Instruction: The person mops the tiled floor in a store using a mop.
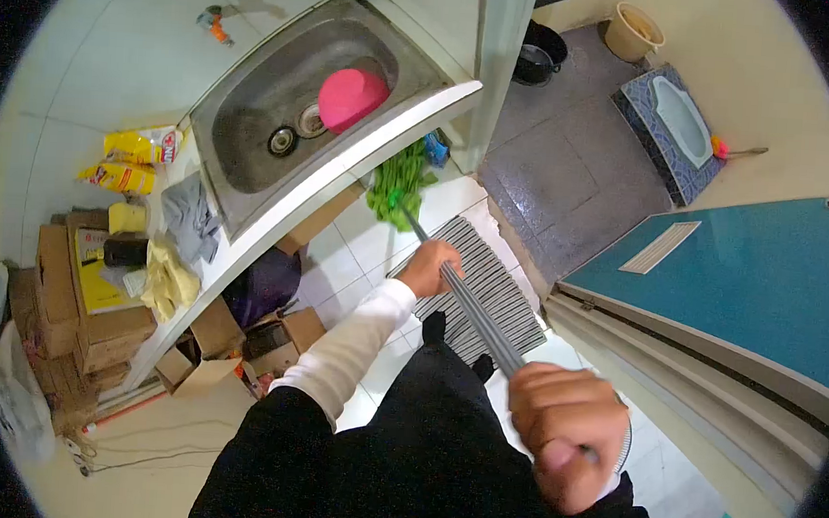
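Note:
A grey-handled mop [473, 310] runs slantwise across the view, from close to my body out toward the sink counter. Its green strand head [398, 184] lies on the white tiles by the counter's underside. My left hand [430, 268] is wrapped round the lower part of the pole. Nearer to me, my right hand [570, 435] grips the top end, with the thumb by the pole's tip. Below the pole, a striped mat [489, 287] covers part of the floor, with my dark-clad feet at its near edge.
A steel sink [250, 154] holds a pink basin [352, 99]. Cardboard boxes [116, 336] stand at the left, and an open box [202, 346] sits under the counter. Right are a blue door [745, 279] and a squat toilet [684, 124]; a beige bucket [634, 33] stands behind.

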`<state>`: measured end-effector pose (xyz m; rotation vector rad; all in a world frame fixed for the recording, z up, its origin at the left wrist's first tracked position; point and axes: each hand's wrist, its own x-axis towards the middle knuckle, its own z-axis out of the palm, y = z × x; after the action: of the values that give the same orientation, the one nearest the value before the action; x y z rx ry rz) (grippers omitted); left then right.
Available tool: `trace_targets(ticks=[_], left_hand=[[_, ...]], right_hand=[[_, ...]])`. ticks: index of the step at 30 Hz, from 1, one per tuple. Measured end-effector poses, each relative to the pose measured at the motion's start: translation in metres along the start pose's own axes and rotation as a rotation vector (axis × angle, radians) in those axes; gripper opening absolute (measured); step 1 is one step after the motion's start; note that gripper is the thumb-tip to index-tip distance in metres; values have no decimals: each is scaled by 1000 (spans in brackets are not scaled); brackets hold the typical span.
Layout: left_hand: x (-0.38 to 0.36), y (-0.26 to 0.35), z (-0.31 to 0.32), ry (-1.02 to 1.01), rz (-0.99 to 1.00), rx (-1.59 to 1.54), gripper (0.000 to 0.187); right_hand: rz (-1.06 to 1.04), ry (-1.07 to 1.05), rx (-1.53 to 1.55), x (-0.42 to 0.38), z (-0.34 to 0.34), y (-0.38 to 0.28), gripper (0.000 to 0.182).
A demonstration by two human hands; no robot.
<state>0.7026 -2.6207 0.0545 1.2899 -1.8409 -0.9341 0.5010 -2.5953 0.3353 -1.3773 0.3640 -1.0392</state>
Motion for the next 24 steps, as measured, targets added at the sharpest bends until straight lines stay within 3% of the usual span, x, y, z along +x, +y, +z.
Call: trace_targets(ticks=[3,7,10,13,20,24], left_hand=[[-36,29,2,-34,-79,110,25],[-100,23,0,-19,-173,54,19],[-132,21,2,33,-235,27,20],[-142,23,12,83,-268,97,22],[-144,20,43,43,-275,128,31],[-151,19,37,-69,-329,177,26]], right_hand=[[103,114,114,-1,2,-18,21],[149,-40,106,-24,16,-2,24],[51,-101,76,-42,42,3,29],[44,-134,117,-61,41,6,19],[88,-84,117,-101,20,3,20],[91,-129,83,-102,25,-4,18]])
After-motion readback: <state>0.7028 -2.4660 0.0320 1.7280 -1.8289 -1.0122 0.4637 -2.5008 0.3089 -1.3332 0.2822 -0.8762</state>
